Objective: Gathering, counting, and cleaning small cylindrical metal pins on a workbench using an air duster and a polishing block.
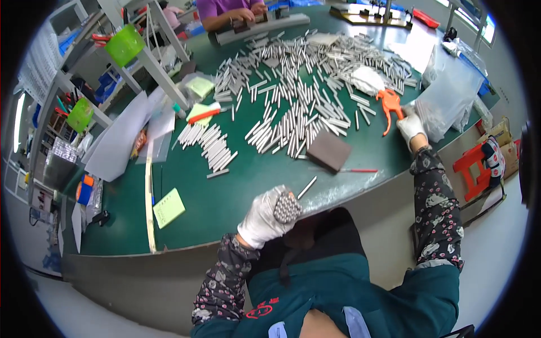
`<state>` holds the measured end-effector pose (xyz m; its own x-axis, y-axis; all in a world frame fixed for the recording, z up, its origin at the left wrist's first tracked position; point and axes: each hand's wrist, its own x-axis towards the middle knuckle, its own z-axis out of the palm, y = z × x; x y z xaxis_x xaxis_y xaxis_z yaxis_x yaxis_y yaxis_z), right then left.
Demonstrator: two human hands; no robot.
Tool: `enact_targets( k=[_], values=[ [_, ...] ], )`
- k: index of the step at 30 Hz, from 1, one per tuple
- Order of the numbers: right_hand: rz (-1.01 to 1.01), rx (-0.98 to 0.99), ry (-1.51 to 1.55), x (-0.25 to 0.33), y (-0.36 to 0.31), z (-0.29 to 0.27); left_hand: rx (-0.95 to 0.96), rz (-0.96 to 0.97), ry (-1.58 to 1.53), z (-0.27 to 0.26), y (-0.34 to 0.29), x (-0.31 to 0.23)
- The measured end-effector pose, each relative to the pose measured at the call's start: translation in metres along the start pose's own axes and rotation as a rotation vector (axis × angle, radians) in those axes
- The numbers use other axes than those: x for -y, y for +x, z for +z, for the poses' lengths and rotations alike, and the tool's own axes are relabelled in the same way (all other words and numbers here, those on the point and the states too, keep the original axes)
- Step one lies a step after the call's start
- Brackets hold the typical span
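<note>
My L grip (262, 218), wht glove, lower ctr of frame: closed round a bndl. of metal rods (287, 208), ends facing up at cam. My R grip (412, 127), wht glove, R of frame: fingers at near end of orange air gun (389, 102); can't tell if closed on it. Table (242, 194): grn top, carries the foll. Loose rods (301, 104), qty large, heaped ctr to upper ctr. Smaller grp. of rods (214, 147), side by side, L of ctr. Single rod (307, 187), apart, just beside bndl. Brn block (329, 151), ctr, nr table edge; thin red stick (360, 170) just R of it. Wht cloth (366, 80), upper R, nr air gun. Clear plastic bag (451, 98), R, beside my R grip. Yel notepad (169, 208), lower L; wooden strip (149, 211) just L of it. Orange knife (204, 116), L of ctr. Co-worker's hand (243, 15), top ctr.
</note>
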<state>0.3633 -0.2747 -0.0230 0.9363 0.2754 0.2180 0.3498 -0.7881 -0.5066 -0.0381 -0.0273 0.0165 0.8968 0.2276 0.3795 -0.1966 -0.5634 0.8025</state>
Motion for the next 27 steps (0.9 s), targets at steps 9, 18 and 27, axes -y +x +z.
enact_targets(
  k=[9, 18, 27],
  values=[
    [-0.349, -0.346, -0.228, 0.12, -0.095, -0.05, -0.005, -0.032, 0.043, -0.003, -0.004, 0.006],
    [-0.362, 0.817, 0.937, 0.199, -0.23, -0.006, -0.014, -0.074, -0.12, -0.002, -0.008, 0.004],
    [-0.335, 0.72, 1.009, 0.218, -0.243, 0.008, -0.05, -0.096, -0.203, -0.003, -0.011, 0.012]
  ],
)
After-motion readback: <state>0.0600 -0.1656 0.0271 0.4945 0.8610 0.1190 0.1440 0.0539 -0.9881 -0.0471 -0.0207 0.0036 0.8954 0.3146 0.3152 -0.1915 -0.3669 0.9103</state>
